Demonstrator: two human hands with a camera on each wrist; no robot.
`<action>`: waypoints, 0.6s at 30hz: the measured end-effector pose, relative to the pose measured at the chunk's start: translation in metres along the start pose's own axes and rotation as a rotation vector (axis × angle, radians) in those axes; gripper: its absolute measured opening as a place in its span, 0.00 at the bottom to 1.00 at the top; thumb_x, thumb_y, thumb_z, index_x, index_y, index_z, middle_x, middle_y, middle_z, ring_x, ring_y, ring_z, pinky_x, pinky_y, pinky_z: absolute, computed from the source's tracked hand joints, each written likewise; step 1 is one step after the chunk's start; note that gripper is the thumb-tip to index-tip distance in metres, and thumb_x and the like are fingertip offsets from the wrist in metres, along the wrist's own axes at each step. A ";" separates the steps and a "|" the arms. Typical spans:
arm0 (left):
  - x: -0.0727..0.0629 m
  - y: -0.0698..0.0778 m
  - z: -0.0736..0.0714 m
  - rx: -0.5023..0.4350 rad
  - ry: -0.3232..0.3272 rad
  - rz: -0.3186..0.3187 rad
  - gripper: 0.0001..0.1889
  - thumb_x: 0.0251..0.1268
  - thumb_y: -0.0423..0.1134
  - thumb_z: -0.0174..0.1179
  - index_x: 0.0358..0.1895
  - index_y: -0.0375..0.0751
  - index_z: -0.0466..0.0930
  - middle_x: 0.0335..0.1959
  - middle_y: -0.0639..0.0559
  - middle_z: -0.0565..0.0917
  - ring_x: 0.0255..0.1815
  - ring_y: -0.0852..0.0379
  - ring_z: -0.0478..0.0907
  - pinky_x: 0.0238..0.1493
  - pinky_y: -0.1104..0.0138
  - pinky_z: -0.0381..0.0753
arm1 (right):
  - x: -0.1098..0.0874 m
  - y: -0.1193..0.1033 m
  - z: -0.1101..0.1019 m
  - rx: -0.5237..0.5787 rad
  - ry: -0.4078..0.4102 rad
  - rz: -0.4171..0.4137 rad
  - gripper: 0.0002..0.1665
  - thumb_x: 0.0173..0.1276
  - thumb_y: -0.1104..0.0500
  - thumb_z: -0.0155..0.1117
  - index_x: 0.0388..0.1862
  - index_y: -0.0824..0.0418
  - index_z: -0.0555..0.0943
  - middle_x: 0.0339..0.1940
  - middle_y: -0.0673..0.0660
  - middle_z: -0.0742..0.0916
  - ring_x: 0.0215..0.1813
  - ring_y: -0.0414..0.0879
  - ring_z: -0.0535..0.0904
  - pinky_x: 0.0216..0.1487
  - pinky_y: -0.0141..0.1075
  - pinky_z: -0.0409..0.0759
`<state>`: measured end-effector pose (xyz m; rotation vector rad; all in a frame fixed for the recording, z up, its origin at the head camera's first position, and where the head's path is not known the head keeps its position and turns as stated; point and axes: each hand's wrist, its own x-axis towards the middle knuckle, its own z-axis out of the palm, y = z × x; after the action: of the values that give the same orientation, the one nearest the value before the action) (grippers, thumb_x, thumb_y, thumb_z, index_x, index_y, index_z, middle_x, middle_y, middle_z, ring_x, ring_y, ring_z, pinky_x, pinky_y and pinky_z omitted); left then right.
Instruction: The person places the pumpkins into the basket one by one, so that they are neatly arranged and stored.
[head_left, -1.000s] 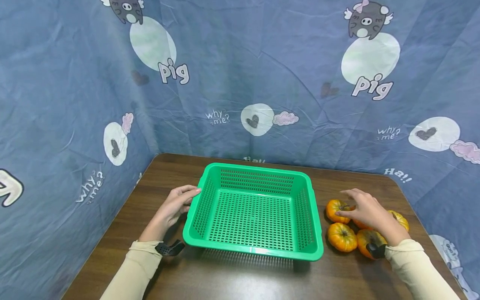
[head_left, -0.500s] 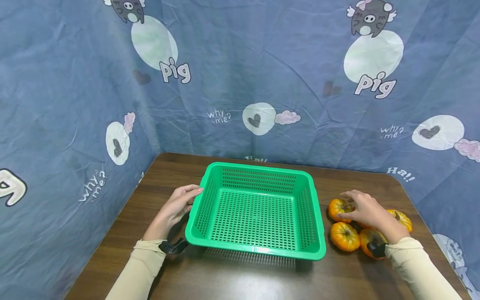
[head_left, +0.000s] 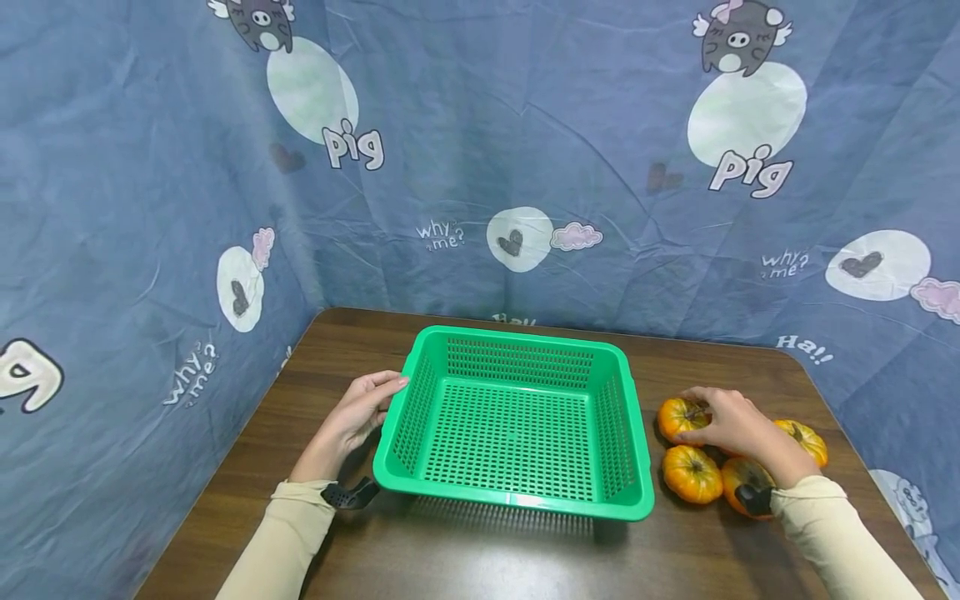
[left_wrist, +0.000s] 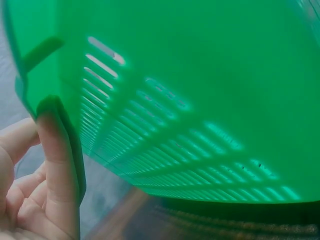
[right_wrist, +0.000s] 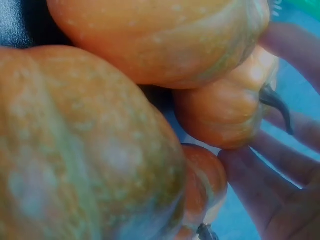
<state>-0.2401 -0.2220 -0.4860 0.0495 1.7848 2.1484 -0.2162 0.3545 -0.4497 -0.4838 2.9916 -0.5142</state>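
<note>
A green plastic basket [head_left: 517, 500] with perforated walls sits in the middle of the table. My left hand [head_left: 363, 412] pinches its left rim; in the left wrist view the fingers [left_wrist: 55, 165] meet the rim's edge. On the right, my right hand [head_left: 731, 425] reaches over several small orange pumpkins. Its thumb and fingers curve round the back-left pumpkin [head_left: 672, 418], whose dark stem [right_wrist: 280, 107] shows in the right wrist view. A front-left pumpkin [head_left: 692, 475] and a front-right pumpkin [head_left: 738, 479] lie nearer. The hand partly hides another pumpkin.
One more pumpkin [head_left: 808, 440] lies right of the right wrist. The brown wooden table [head_left: 465, 558] backs onto a blue printed cloth [head_left: 450, 167], which also hangs along its left and right sides. A dark strap piece [head_left: 351, 494] juts from the left wrist.
My right fingers have lowered and drawn in round the back-left pumpkin. The left hand keeps its hold on the basket rim. The whole view has shifted slightly.
</note>
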 end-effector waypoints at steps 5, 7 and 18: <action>0.000 0.000 -0.001 0.000 -0.004 0.001 0.11 0.80 0.42 0.58 0.54 0.39 0.78 0.36 0.56 0.90 0.35 0.63 0.89 0.34 0.71 0.90 | 0.000 0.000 0.001 0.009 0.000 -0.021 0.43 0.56 0.42 0.82 0.61 0.68 0.81 0.54 0.67 0.88 0.57 0.66 0.83 0.57 0.62 0.83; 0.000 0.000 -0.001 -0.002 -0.006 0.001 0.11 0.80 0.41 0.58 0.54 0.39 0.78 0.36 0.56 0.90 0.35 0.63 0.89 0.34 0.71 0.90 | -0.001 0.000 0.002 0.012 0.001 -0.031 0.42 0.56 0.43 0.83 0.61 0.68 0.81 0.55 0.67 0.88 0.58 0.66 0.83 0.57 0.63 0.83; 0.000 0.000 -0.001 -0.002 -0.007 0.000 0.10 0.80 0.40 0.57 0.53 0.39 0.78 0.36 0.56 0.90 0.34 0.63 0.90 0.34 0.71 0.90 | -0.003 -0.002 0.004 0.027 0.049 -0.067 0.44 0.56 0.44 0.83 0.64 0.68 0.80 0.58 0.69 0.86 0.59 0.66 0.83 0.58 0.62 0.83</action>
<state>-0.2407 -0.2229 -0.4860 0.0564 1.7785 2.1473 -0.2126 0.3520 -0.4529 -0.5793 3.0190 -0.5798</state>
